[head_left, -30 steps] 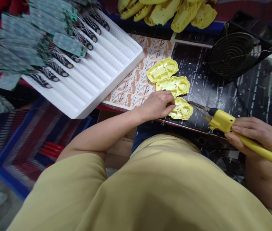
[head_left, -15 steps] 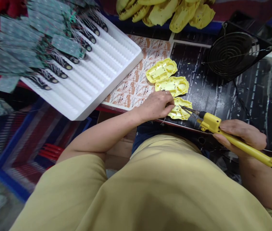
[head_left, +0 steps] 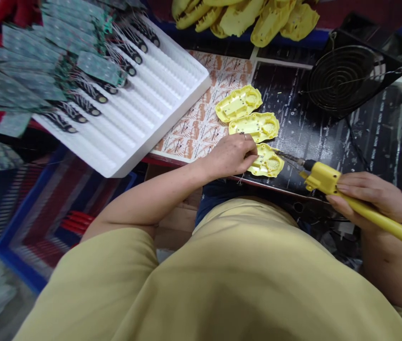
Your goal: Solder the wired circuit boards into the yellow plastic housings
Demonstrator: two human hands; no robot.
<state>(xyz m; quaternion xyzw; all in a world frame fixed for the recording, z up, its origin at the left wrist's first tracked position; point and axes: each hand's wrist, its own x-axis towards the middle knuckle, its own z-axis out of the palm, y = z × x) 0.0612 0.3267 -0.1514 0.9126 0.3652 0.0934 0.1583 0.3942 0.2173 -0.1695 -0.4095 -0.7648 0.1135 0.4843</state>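
Three yellow plastic shells lie in a row on the table. My left hand (head_left: pixel 232 154) is closed in a pinch at the left edge of the nearest shell (head_left: pixel 269 163); what it pinches is too small to make out. My right hand (head_left: pixel 373 196) is wrapped round a yellow soldering iron (head_left: pixel 343 194). The iron's dark tip points left and sits just right of that nearest shell. The middle shell (head_left: pixel 256 126) and the far shell (head_left: pixel 238 103) lie untouched beyond it.
A white foam tray (head_left: pixel 140 113) holding several green circuit boards (head_left: pixel 90 66) with wires stands at the left. A black fan (head_left: pixel 350 78) sits at the back right. More yellow shells (head_left: pixel 251 19) are piled at the back. A blue crate (head_left: pixel 26 227) is below left.
The soldering iron went in to the nearest shell half a second ago, and has now drawn back a little to the right. My left hand has stayed at the shell.
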